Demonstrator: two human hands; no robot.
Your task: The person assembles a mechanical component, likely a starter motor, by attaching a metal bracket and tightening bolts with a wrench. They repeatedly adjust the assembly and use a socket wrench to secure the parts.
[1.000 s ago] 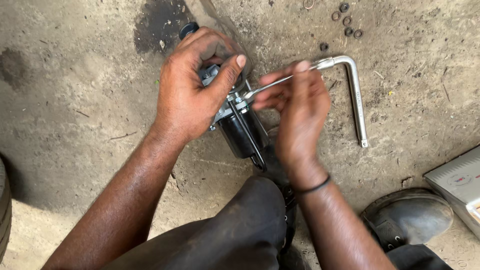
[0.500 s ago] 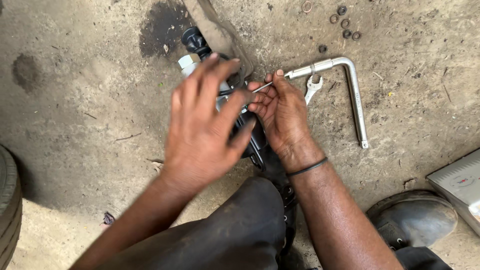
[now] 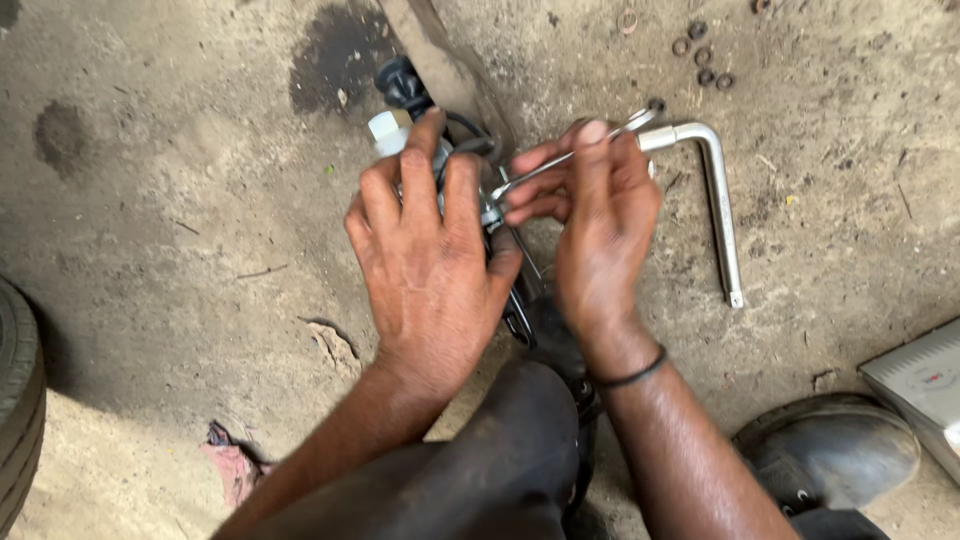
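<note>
Down below everything lies the dusty concrete floor (image 3: 180, 200), marked by a dark oil stain (image 3: 335, 65). At the far left edge the curve of a tyre (image 3: 18, 400) shows, and at the lower right sit a black shoe (image 3: 835, 450) and the corner of a grey box (image 3: 920, 385). The person's dark trouser leg (image 3: 500, 460) rises from the bottom of the view towards the hands.

Between the hands, resting on the floor just past the knee, is a dark metal machine part (image 3: 525, 300) with a white cap (image 3: 388, 130) and a black knob (image 3: 402, 82) at its far end (most of its body is hidden under the palms). The left hand (image 3: 430, 265) lies over the part, its fingers (image 3: 425, 150) slightly spread and wrapped down around it. The right hand (image 3: 600, 230), with a black band (image 3: 630, 375) at the wrist, has its fingers pressed together, pinching a slim shiny spanner (image 3: 540, 172) whose near end meets the part beside the left thumb.

Just beside the right hand an L-shaped wrench (image 3: 722, 210) lies flat on the floor. Farther off, near the top edge, a few small washers (image 3: 700, 55) are scattered, and a scrap of red cloth (image 3: 235, 465) lies at the lower left.
</note>
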